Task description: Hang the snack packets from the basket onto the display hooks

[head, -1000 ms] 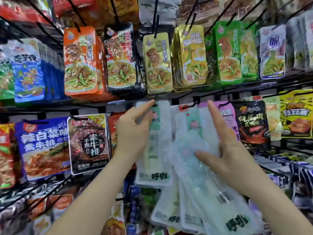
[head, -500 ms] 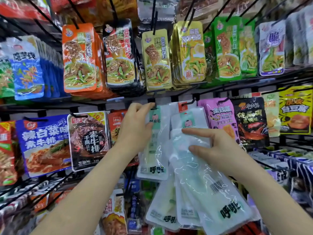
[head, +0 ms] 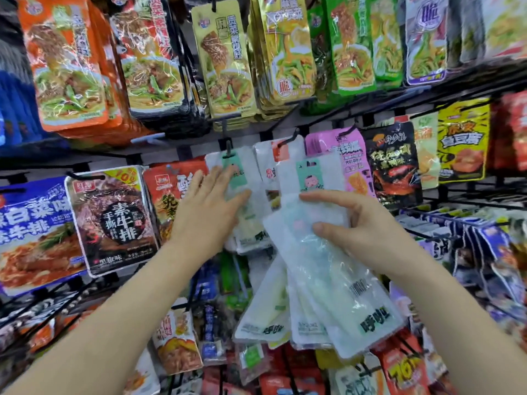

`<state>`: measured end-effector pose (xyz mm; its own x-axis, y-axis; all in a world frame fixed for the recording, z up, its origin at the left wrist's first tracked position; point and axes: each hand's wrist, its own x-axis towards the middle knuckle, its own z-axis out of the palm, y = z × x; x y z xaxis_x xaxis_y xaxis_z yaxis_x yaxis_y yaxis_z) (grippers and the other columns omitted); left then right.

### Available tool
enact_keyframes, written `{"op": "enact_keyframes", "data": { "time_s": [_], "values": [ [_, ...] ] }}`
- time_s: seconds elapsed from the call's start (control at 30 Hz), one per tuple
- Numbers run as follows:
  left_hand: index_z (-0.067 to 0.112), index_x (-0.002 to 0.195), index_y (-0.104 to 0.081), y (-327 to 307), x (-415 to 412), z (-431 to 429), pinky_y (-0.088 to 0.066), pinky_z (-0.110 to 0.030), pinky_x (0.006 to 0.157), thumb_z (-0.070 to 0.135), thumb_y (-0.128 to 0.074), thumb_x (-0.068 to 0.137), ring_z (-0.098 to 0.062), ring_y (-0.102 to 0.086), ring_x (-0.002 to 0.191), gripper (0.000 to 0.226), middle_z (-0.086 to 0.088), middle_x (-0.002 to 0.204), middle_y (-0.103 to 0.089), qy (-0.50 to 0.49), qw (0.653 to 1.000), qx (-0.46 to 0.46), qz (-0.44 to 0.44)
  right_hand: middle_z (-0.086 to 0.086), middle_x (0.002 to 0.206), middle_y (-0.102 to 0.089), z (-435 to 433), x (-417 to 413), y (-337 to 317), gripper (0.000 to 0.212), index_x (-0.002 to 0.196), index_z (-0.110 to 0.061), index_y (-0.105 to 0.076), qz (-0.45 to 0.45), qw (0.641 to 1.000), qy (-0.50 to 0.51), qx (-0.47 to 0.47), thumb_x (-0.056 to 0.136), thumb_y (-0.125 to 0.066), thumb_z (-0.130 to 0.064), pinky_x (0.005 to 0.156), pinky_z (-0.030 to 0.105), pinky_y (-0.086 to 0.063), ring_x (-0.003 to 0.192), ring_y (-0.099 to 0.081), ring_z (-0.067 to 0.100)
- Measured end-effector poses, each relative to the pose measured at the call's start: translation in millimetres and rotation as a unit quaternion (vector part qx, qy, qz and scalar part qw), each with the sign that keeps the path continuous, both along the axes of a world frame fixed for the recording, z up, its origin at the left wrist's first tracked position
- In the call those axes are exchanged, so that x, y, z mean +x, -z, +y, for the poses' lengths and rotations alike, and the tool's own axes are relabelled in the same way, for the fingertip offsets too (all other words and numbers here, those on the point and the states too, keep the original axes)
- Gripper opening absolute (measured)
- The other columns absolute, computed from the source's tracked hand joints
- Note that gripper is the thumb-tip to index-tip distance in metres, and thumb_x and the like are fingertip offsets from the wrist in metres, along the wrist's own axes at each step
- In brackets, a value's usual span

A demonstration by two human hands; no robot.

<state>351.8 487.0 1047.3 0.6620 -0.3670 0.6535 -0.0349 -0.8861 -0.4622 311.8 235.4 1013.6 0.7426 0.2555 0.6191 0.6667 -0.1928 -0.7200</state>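
Letting go: one more hung.
Head view: our left hand [head: 211, 212], no longer pinching, lies flat on the translucent white, mint-headed snack packet [head: 236, 166] under the black wire hook [head: 228, 146]; right of that hook, our right hand [head: 362, 226] pinches the fan of clear packets [head: 328, 280].

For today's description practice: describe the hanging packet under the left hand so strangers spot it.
Look at the middle row of hooks. Right of the red packet, the left hand rests on a white packet; its header is mint green, its neighbour's red.
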Motion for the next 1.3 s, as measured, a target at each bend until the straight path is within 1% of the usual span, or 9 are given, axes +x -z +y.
{"op": "enact_keyframes", "data": {
  "time_s": [0.13,0.23,0.33,0.5,0.63,0.8,1.0,1.1,1.3],
  "values": [
    [0.023,0.123,-0.064,6.0,-28.6,-15.2,-0.039,-0.038,0.105,0.023,-0.061,0.092,-0.022,-0.051,0.124,0.031,-0.001,0.139,-0.054,0.127,0.977,-0.163,0.051,-0.030,0.111,-0.065,-5.8,-1.1,3.0,0.042,0.113,-0.028,-0.068,-0.016,0.998,-0.012,0.052,0.086,-0.066,0.004,0.080,0.009,-0.048,0.100,-0.062,-0.011],
    [0.038,0.112,-0.065,22.8,-67.6,-36.0,-0.049,-0.013,0.084,0.030,-0.056,0.095,0.009,-0.061,0.100,0.021,0.028,0.104,-0.068,0.257,0.818,-0.427,0.287,-0.028,0.089,-0.070,-9.3,-4.2,2.5,0.039,0.115,-0.016,-0.066,-0.017,0.995,-0.043,0.087,0.086,-0.064,0.008,0.063,0.004,-0.046,0.075,-0.064,-0.012],
    [0.036,0.125,-0.056,38.2,-79.7,-37.2,-0.051,-0.021,0.091,0.031,-0.064,0.088,0.005,-0.064,0.100,0.038,0.021,0.105,-0.071,0.277,0.730,-0.496,0.381,-0.018,0.090,-0.073,-10.6,-6.6,3.6,0.038,0.116,-0.016,-0.066,-0.010,0.993,-0.052,0.103,0.086,-0.063,0.008,0.057,0.007,-0.048,0.063,-0.061,-0.003],
    [0.022,0.109,-0.070,46.4,-79.0,-34.6,-0.053,-0.036,0.090,0.018,-0.066,0.091,-0.008,-0.068,0.095,0.019,0.011,0.102,-0.073,0.282,0.774,-0.440,0.358,-0.001,0.117,-0.070,-3.1,-6.7,4.8,0.040,0.112,-0.025,-0.070,0.019,0.985,-0.090,0.147,0.079,-0.072,-0.002,0.096,0.051,-0.051,0.110,-0.065,0.026],
    [0.020,0.078,-0.069,44.6,-84.4,-28.8,-0.037,-0.024,0.054,0.017,-0.060,0.094,-0.011,-0.048,0.053,0.018,-0.002,0.062,-0.062,0.276,0.821,-0.444,0.229,-0.002,0.123,-0.067,3.2,-2.1,10.4,0.040,0.109,-0.036,-0.072,0.011,0.983,-0.094,0.156,0.075,-0.078,-0.015,0.094,0.066,-0.046,0.111,-0.058,0.049],
    [0.021,0.079,-0.065,37.9,-107.4,-11.2,-0.034,-0.015,0.047,0.007,-0.061,0.091,-0.004,-0.050,0.053,0.019,0.009,0.061,-0.060,0.244,0.859,-0.446,0.051,0.000,0.097,-0.076,1.2,-3.8,10.8,0.025,0.080,-0.028,-0.078,0.004,0.971,0.002,0.239,0.080,-0.072,-0.004,0.080,0.032,-0.058,0.094,-0.070,0.021],
    [0.050,0.128,-0.048,35.6,-129.9,-12.7,-0.060,-0.047,0.074,-0.005,-0.053,0.092,-0.028,-0.071,0.090,0.066,-0.003,0.101,-0.074,0.371,0.631,-0.675,0.096,-0.023,0.033,-0.044,20.9,-13.4,5.5,0.015,0.089,-0.005,-0.074,-0.005,0.992,0.072,0.099,0.088,-0.063,0.005,0.042,0.002,-0.033,0.037,-0.048,-0.010],
    [0.048,0.127,-0.054,42.2,-118.0,-21.2,-0.042,-0.020,0.104,-0.008,-0.053,0.092,0.005,-0.049,0.125,0.066,0.026,0.126,-0.059,0.348,0.707,-0.605,0.111,-0.022,0.037,-0.049,37.3,-14.7,5.0,0.015,0.091,-0.006,-0.075,0.010,0.991,0.052,0.120,0.087,-0.064,0.002,0.043,0.002,-0.033,0.037,-0.047,-0.008],
    [0.031,0.126,-0.060,39.1,-99.8,-30.1,-0.036,0.002,0.072,0.001,-0.054,0.094,0.024,-0.048,0.082,0.045,0.010,0.109,-0.057,0.270,0.771,-0.568,0.099,-0.023,0.046,-0.057,54.0,-13.5,4.9,0.017,0.094,-0.012,-0.076,0.038,0.989,0.027,0.138,0.091,-0.062,-0.003,0.044,0.003,-0.033,0.039,-0.047,-0.009]
  ]
}}
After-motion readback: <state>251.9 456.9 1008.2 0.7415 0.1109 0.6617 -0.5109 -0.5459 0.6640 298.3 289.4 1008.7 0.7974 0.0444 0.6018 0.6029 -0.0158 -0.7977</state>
